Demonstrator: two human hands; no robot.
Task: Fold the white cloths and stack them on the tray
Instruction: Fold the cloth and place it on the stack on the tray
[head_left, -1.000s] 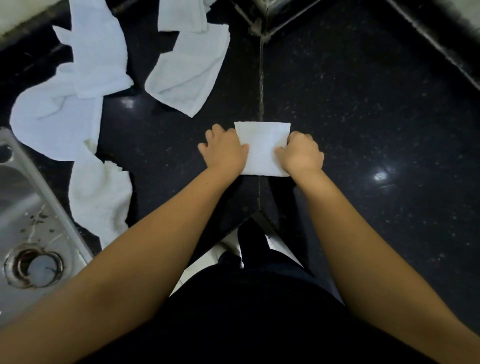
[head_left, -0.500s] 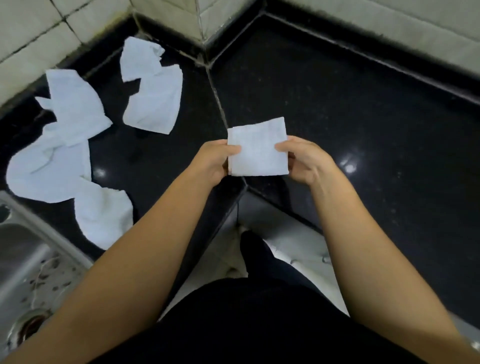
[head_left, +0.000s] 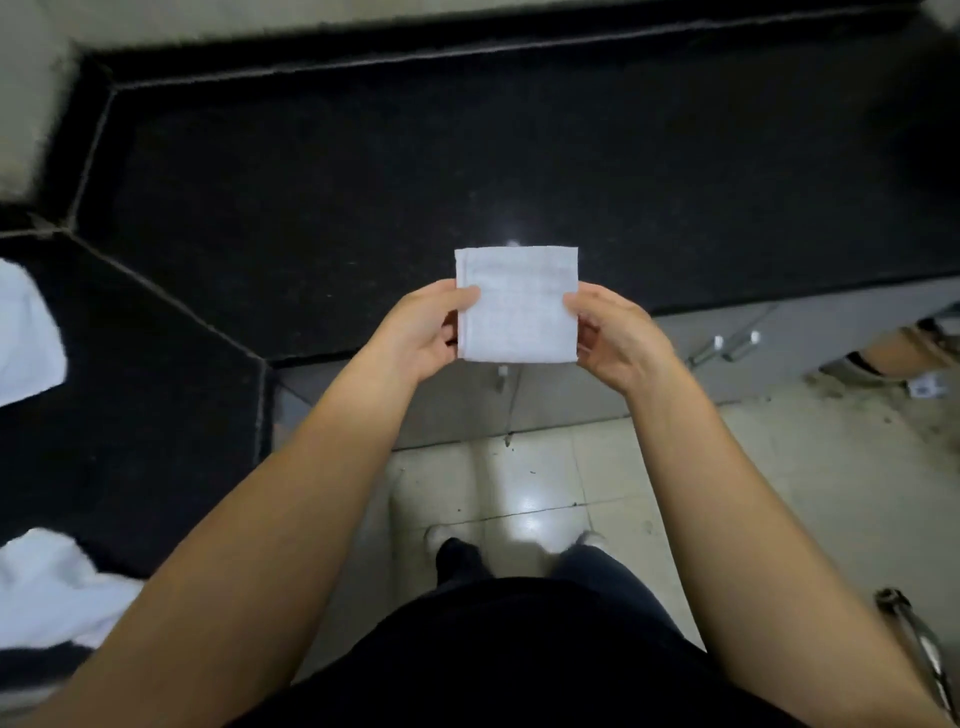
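Person: standing at the counter, dark clothing at the bottom of the view, both bare forearms reaching forward.
Left hand (head_left: 415, 332): pinching the left edge of the folded cloth, thumb on top, fingers curled under.
Right hand (head_left: 618, 332): pinching the right edge of the folded cloth in the same way.
Folded cloth (head_left: 518, 304): a small, neat white square held up between the two hands, in the air over the front edge of the counter, not resting on anything.
Progress: this cloth looks fully folded; by my reading it is ready to be carried to the tray.
Tray: not in view, so whether any cloths are stacked on it cannot be told.
Loose cloths: one crumpled white cloth (head_left: 52, 587) lies on the counter far left of the folded cloth and nearer the person; another (head_left: 26, 332) lies far left of it, cut off by the frame edge. Both seem unfolded, so work is left.
Floor (head_left: 519, 493): pale glossy tiles below the folded cloth, with specks of dirt.
Cupboards (head_left: 727, 353): grey doors with metal handles under the counter, right of the folded cloth.
Counter (head_left: 363, 156): black polished stone with seams, bare beyond the folded cloth.
Wall (head_left: 31, 104): pale, behind the counter, blurred.
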